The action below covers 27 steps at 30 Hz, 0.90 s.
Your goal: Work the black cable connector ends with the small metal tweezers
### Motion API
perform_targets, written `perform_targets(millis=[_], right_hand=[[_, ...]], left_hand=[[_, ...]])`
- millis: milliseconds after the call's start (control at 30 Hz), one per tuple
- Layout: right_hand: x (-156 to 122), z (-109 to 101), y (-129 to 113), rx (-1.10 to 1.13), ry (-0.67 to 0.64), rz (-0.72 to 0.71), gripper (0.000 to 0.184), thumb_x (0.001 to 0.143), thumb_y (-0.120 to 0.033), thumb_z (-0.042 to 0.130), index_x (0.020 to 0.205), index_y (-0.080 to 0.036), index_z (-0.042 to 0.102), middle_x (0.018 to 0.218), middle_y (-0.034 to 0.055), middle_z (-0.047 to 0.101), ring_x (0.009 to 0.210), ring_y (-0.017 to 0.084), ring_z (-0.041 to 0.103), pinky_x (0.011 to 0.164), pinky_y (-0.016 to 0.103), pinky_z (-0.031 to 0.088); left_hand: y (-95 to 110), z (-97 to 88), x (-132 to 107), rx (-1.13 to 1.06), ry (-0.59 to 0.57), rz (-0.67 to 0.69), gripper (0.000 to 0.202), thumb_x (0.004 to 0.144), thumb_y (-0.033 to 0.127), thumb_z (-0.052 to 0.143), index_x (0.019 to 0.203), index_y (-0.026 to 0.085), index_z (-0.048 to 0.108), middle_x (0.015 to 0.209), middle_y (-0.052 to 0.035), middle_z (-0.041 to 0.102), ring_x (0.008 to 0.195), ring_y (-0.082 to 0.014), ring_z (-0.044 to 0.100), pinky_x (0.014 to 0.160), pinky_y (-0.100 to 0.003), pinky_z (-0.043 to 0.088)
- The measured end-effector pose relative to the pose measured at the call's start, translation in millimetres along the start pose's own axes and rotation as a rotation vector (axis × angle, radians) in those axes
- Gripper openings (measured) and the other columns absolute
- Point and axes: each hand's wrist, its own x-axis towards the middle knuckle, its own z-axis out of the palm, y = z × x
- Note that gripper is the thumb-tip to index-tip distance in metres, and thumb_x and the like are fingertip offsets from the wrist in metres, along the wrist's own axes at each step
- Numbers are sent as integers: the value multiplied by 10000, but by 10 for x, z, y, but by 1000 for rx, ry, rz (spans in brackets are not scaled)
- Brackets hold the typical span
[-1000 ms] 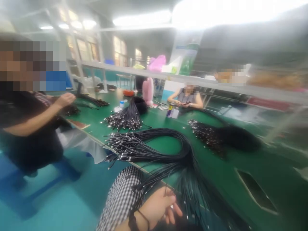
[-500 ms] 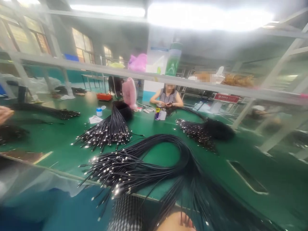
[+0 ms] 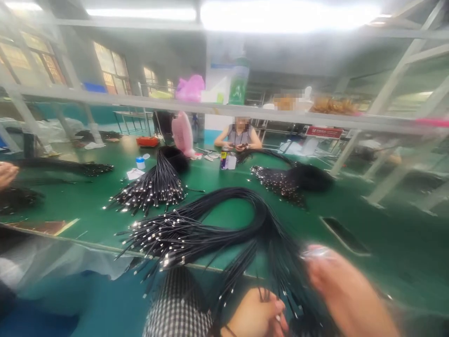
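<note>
A large bundle of black cables with shiny metal connectors (image 3: 164, 238) lies across the table's front edge. It loops round in the middle, and loose ends hang toward me. At the bottom, my left hand (image 3: 257, 311) is closed around a few of these thin black cables, with a small pale tip showing by its fingers. My right hand (image 3: 321, 269) reaches in from the right beside the bundle. Motion smears its fingers, so what they hold, if anything, is unclear. Something shiny shows at its fingertips.
On the green table (image 3: 217, 178) lie more cable bundles, one left (image 3: 157, 182) and one right (image 3: 298, 180). A spray can (image 3: 223, 160), blue-capped jar (image 3: 140, 162), and pink fan (image 3: 181, 133) stand farther back. A shelf (image 3: 140, 99) spans above. Another person (image 3: 242, 135) sits opposite; someone's hand (image 3: 7, 174) shows left.
My right hand has come into view beside the cables at the right. My left hand shows more fully at the bottom, still on the cables. The view has shifted slightly.
</note>
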Motion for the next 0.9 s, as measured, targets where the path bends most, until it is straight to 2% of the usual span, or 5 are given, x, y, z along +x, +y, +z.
perform_targets(millis=[100, 200, 367, 667, 900], right_hand=[[-235, 166, 399, 199, 88, 196, 243, 739, -388, 749, 887, -219, 656, 679, 7, 639, 600, 182, 613, 548, 314, 544], [-419, 374, 680, 200, 122, 270, 261, 823, -454, 648, 938, -223, 609, 768, 16, 668, 726, 195, 665, 677, 344, 564], [-597, 591, 825, 55, 35, 324, 327, 832, -489, 640, 976, -196, 651, 1034, 87, 692, 944, 238, 660, 830, 380, 538], [-929, 425, 717, -126, -141, 356, 402, 925, -477, 517, 1230, -214, 513, 1353, 123, 556, 1252, 225, 537, 1062, 416, 409], [-765, 90, 799, -484, 151, 310, 402, 907, -516, 505, 1172, -215, 540, 1316, 120, 579, 1174, 258, 562, 1010, 445, 415]], left_hand=[[48, -173, -135, 1, 31, 95, 431, 615, 509, 754, 741, 160, 536, 522, 14, 584, 341, -72, 444, 363, -210, 316], [99, -331, -233, 20, 41, 118, 384, 684, 480, 724, 770, 153, 541, 541, 36, 574, 359, -71, 466, 379, -202, 360], [141, -374, -259, 86, 6, 113, 282, 771, 397, 689, 755, 150, 553, 603, 16, 621, 410, -72, 513, 422, -189, 379], [308, -444, -339, -37, -105, 8, 236, 813, 352, 680, 882, 132, 631, 642, 6, 624, 458, -79, 542, 431, -178, 409], [363, -323, -344, -110, -84, -85, 153, 822, 208, 685, 935, 105, 666, 739, -33, 692, 528, -79, 612, 462, -156, 465]])
